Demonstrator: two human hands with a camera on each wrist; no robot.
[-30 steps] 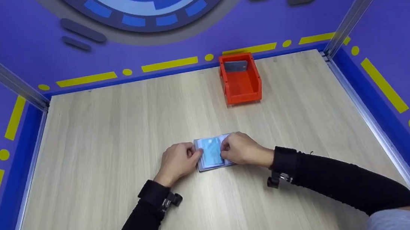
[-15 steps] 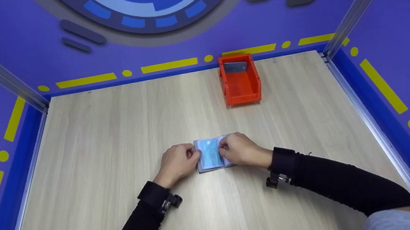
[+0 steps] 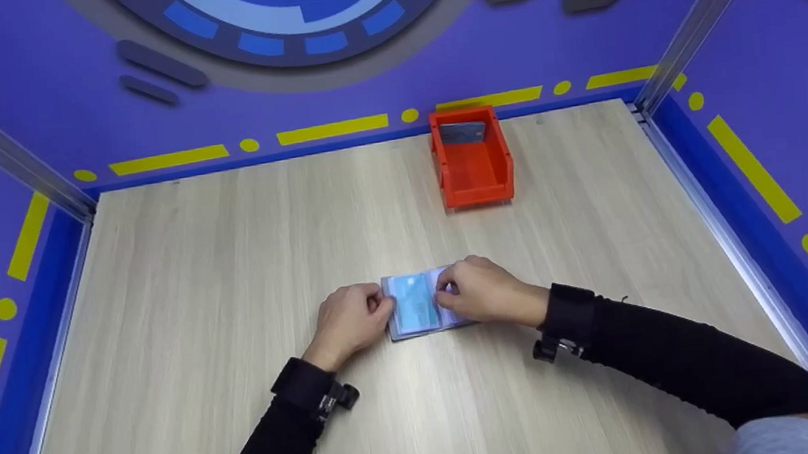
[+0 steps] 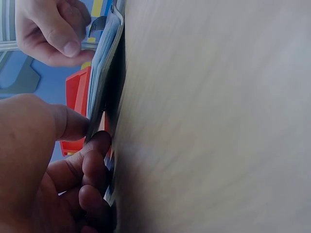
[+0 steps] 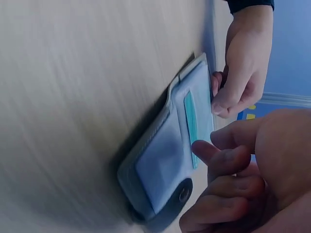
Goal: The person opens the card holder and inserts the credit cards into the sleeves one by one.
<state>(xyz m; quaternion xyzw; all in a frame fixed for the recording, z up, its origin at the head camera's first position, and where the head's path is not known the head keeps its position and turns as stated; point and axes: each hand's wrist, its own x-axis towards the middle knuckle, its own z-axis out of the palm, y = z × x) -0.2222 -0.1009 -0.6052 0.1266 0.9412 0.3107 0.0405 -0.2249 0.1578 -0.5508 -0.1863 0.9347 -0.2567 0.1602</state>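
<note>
A small card holder lies opened flat near the middle of the table, its clear sleeves showing. A light blue card sits in the left-hand sleeve; its teal edge shows in the right wrist view. My left hand pinches the holder's left edge between thumb and fingers, and in the left wrist view that edge is lifted off the tabletop. Above the right half is my right hand, fingers loosely bent, with thumb and forefinger apart beside the card and nothing between them. A dark strap with a snap button hangs off the holder's near end.
A red open-front bin stands at the back, right of centre, with a grey card leaning inside against its rear wall. Blue-purple panels border the wooden table at the back and both sides.
My right hand has come away from the card's right edge, moving slightly right, and its fingers have parted. The blue card lies flatter in its sleeve. My left hand keeps its hold.
</note>
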